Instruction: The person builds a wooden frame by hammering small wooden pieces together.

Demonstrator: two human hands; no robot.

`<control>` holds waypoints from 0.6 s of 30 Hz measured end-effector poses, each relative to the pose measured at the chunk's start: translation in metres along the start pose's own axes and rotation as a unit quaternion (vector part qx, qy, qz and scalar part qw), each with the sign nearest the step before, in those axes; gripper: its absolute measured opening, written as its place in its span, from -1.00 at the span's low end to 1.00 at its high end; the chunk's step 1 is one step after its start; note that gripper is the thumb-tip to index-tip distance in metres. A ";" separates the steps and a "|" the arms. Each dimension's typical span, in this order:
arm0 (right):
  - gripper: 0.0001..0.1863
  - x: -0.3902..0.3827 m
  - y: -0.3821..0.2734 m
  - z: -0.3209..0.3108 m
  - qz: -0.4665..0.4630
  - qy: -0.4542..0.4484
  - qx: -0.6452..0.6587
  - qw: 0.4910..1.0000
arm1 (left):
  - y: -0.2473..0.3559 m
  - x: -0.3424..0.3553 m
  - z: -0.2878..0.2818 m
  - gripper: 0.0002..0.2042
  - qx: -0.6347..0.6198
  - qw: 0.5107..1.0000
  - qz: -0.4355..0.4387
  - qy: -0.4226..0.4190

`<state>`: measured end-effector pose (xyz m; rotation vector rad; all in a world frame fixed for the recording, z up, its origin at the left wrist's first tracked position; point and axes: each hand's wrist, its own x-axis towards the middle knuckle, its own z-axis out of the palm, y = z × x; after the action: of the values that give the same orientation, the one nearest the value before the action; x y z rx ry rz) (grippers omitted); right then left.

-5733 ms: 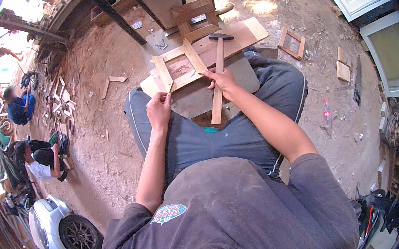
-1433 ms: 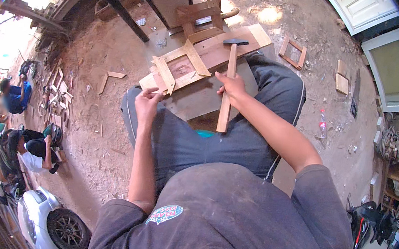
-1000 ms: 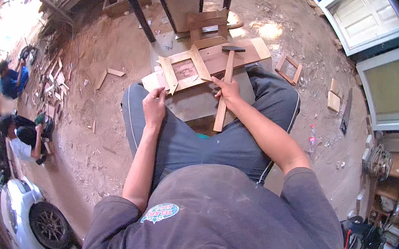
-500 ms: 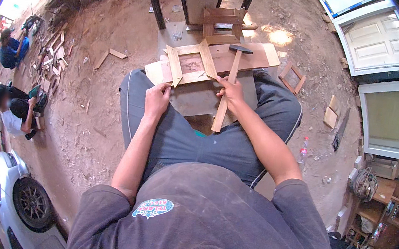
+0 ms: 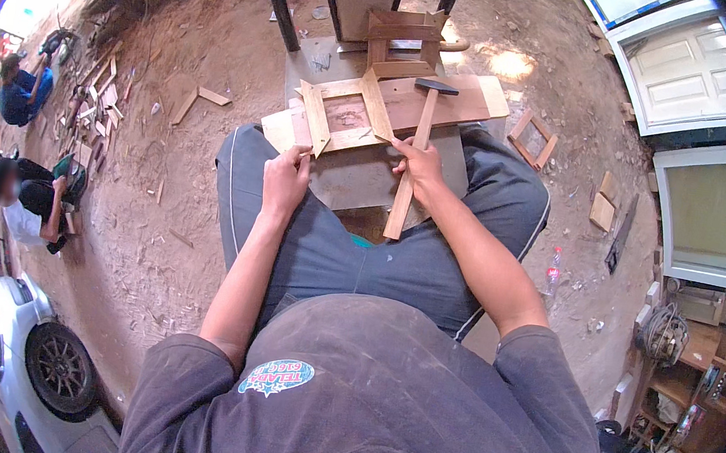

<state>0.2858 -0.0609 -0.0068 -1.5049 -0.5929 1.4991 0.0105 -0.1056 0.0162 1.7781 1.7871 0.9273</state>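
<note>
A small pale wooden frame (image 5: 376,112) with pointed, overlapping corners lies on a wide plank (image 5: 476,101) in front of my knees. My right hand (image 5: 423,169) is closed around the wooden handle of a hammer (image 5: 424,126), whose dark head points away from me over the plank. Its thumb and forefinger also reach the frame's near right corner. At the near left corner, my left hand (image 5: 286,180) has its fingertips pinched together; what is between them, if anything, is too small to make out.
Beyond the plank stands another, darker wooden frame (image 5: 402,43). On the dirt floor to my right lie a square frame (image 5: 532,140), wood blocks (image 5: 603,203), a handsaw (image 5: 619,238) and a plastic bottle (image 5: 554,271). Wood scraps (image 5: 109,99), two people and a white car (image 5: 21,322) are leftward.
</note>
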 end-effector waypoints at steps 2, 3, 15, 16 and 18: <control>-0.66 -0.001 0.000 0.001 0.007 0.006 0.004 1.000 | 0.000 -0.001 0.000 -0.84 0.022 0.999 0.020 0.021; -0.67 -0.001 0.000 0.002 0.010 0.009 0.006 1.000 | 0.001 0.000 -0.001 -0.85 0.034 0.998 0.037 0.042; -0.71 0.001 0.002 0.001 0.021 -0.008 0.018 1.000 | -0.003 0.003 -0.009 -0.84 -0.181 0.974 -0.133 0.029; -0.71 0.001 0.001 0.001 0.016 -0.008 0.017 1.000 | -0.003 0.003 -0.009 -0.84 -0.179 0.974 -0.131 0.034; -0.71 0.000 0.001 0.001 0.006 -0.009 0.016 1.000 | -0.005 0.003 -0.004 -0.85 -0.093 0.992 -0.061 0.065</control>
<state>0.2847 -0.0610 -0.0075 -1.4758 -0.5690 1.5252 0.0040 -0.1034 0.0162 1.5064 1.8016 1.1415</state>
